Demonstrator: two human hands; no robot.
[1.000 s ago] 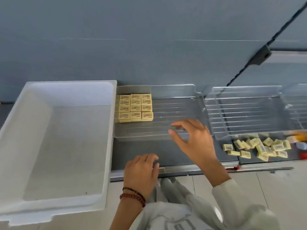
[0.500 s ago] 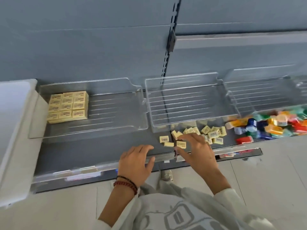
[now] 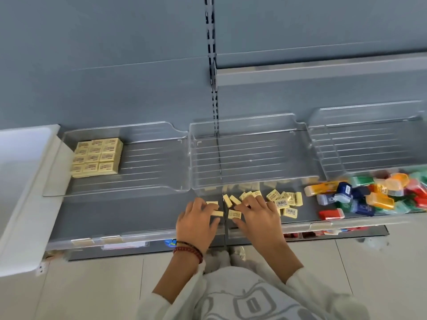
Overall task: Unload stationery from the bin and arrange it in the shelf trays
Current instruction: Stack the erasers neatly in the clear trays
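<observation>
Both hands are low over the front of the grey metal shelf (image 3: 120, 215), palms down, among the loose small yellow erasers (image 3: 284, 202) scattered there. The left hand (image 3: 196, 224), with dark and red bead bracelets (image 3: 188, 249) at its wrist, has its fingers bent down with the tips on two of the pieces. The right hand (image 3: 260, 219) is spread wider over several more, and one eraser lies between its thumb and forefinger. Whether either hand has actually gripped a piece cannot be told. Just behind the hands the front edge of the middle clear plastic ribbed tray (image 3: 251, 158) overhangs the back of the scatter, so some erasers show only through it. The left clear plastic tray (image 3: 147, 165) holds a neat block of stacked yellow erasers (image 3: 97, 157) in its rear left corner. Beside that tray, at the far left, stands the white plastic bin (image 3: 20, 185). To the right a heap of coloured plastic-cased stationery (image 3: 374, 197) lies on the shelf, touching the edge of the eraser scatter and running under the right clear plastic tray (image 3: 369, 144). A clear rail strip (image 3: 138, 236) edges the shelf front below the wrists, and a slotted metal upright (image 3: 211, 65) rises behind.
</observation>
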